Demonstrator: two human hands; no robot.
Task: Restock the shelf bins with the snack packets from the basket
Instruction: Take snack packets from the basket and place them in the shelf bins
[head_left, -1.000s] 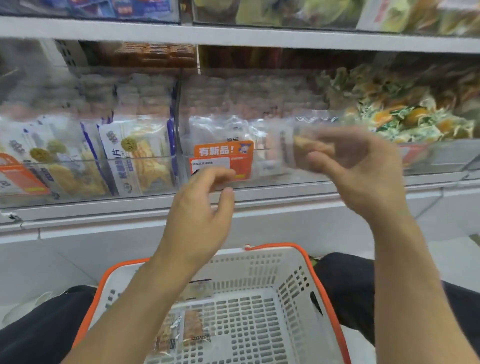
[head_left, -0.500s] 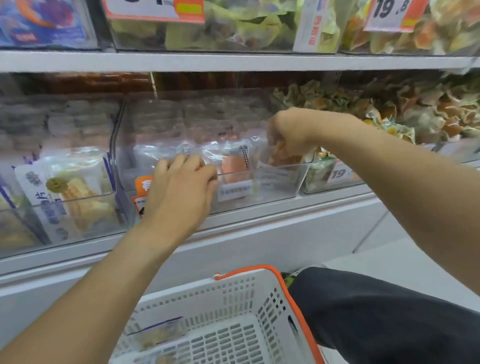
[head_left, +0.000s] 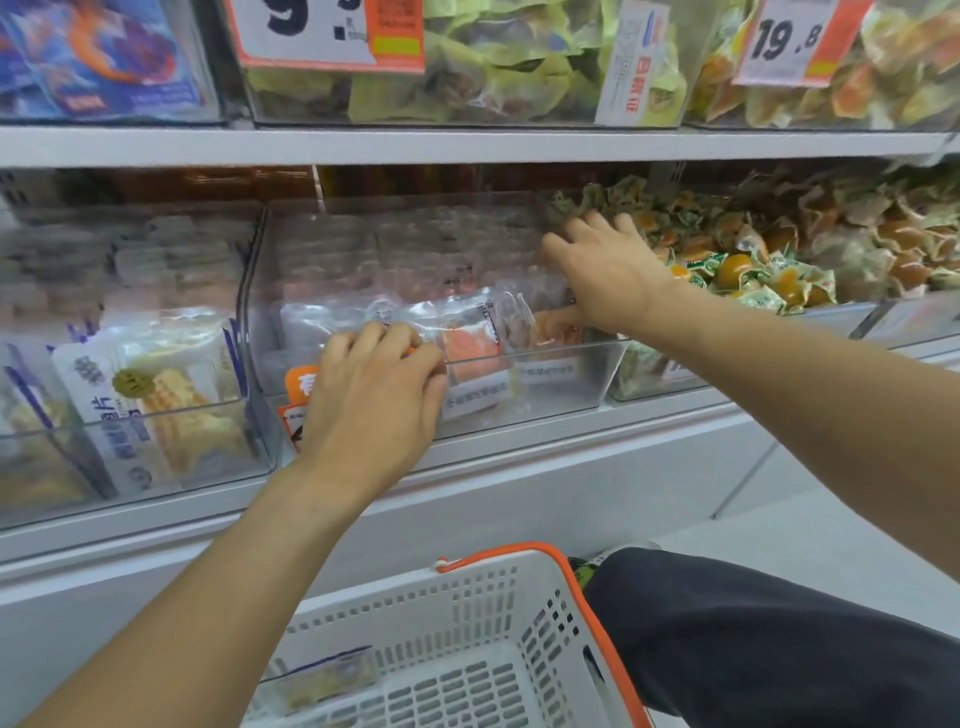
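Note:
A clear plastic shelf bin in the middle of the shelf holds several clear snack packets with orange contents. My left hand grips the bin's front rim, fingers curled over the edge. My right hand reaches into the bin at its right side, fingers spread, thumb down against a packet. The white basket with an orange rim sits below, with a snack packet lying inside it.
To the left stands a bin of corn-print packets. At the right is a bin heaped with green and orange wrapped sweets. An upper shelf carries more bins and price tags. My dark trouser leg lies beside the basket.
My right hand carried a packet into the middle bin, then opened its fingers there. My left hand moved up from above the basket onto the bin's front rim.

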